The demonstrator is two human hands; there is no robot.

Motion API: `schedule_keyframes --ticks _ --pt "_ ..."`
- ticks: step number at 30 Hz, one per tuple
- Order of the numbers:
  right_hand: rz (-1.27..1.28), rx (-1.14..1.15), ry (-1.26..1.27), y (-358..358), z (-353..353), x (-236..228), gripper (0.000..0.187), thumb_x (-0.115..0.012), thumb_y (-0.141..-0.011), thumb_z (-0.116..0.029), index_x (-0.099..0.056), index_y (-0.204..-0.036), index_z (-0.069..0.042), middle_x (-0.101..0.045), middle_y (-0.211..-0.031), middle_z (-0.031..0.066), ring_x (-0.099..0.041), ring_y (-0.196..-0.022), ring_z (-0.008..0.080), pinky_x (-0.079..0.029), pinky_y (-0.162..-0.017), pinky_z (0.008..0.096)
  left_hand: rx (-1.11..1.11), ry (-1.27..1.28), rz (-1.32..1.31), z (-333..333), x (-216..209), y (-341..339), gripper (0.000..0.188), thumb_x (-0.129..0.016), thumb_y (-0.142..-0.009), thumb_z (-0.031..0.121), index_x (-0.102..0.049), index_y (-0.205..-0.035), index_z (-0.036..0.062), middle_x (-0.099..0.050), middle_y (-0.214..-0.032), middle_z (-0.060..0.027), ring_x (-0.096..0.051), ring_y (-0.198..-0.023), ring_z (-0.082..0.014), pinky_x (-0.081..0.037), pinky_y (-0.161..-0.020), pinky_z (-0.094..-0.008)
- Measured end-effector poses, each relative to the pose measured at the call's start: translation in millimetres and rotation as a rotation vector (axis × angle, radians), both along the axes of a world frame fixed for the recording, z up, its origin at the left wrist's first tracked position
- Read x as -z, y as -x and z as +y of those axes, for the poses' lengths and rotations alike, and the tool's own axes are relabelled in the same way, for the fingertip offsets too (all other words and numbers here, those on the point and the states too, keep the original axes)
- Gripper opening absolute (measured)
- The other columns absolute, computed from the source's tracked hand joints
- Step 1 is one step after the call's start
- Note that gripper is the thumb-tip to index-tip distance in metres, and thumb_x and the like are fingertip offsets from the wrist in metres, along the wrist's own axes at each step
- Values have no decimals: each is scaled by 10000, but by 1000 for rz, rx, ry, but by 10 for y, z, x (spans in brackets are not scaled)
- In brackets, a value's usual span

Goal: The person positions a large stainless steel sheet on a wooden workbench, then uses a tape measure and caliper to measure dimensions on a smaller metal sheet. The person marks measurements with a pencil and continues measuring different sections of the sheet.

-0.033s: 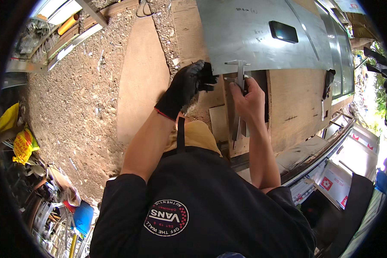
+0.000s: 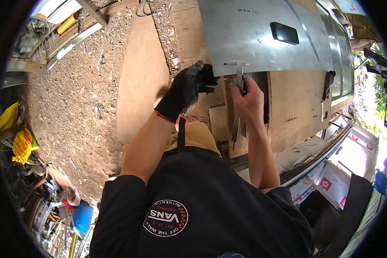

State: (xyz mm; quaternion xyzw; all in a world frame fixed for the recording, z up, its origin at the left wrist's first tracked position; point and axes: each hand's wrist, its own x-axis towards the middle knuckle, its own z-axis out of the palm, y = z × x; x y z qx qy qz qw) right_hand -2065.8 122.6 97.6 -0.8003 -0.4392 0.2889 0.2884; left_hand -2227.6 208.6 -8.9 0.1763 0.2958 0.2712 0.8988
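Observation:
A grey metal sheet point(image 2: 236, 43) with handwritten marks lies over the wooden work surface, its near edge facing me. My left hand point(image 2: 185, 88), in a black glove, is closed at the sheet's near left corner, with the fingers bent around it. A metal vernier caliper point(image 2: 240, 69) is gripped in my bare right hand point(image 2: 250, 99), thumb and fingers around its slide. The caliper's jaws sit at the sheet's near edge, and its beam points back toward me. Whether the jaws touch the metal, I cannot tell.
A black phone point(image 2: 284, 33) rests on the sheet. Right of my hand is a plywood panel point(image 2: 296, 107), with a dark glove point(image 2: 329, 79) at its far edge. A long tan board point(image 2: 142, 77) lies on the gravelly ground to the left. Cluttered scrap and a blue container point(image 2: 82, 217) stand lower left.
The metal sheet's near edge sits very slightly lower and to the right in view. Both hands keep their hold.

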Motion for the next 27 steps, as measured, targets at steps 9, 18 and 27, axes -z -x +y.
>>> schedule_keyframes --ticks 9,18,27 --pt "-132 -33 71 166 205 57 220 -670 -910 -198 -622 -981 5 -685 -815 220 -667 -757 420 -515 -684 438 124 264 -310 171 138 122 635 -387 -1052 563 -660 -1230 19 -722 -1133 -177 -689 -1043 -322 -546 -914 -472" --pt "-141 0 55 203 174 162 159 -667 -902 -148 -612 -947 -6 -676 -798 206 -661 -739 421 -514 -661 429 154 333 -265 243 62 143 666 -387 -1050 568 -649 -1236 -15 -715 -1152 -186 -683 -1068 -333 -544 -935 -501" --pt "-125 -34 -61 192 188 216 152 -714 -889 -129 -658 -967 -11 -685 -738 126 -649 -629 210 -508 -624 347 164 334 -221 234 49 63 678 -412 -1034 599 -652 -1252 3 -713 -1160 -168 -669 -1061 -305 -533 -930 -471"
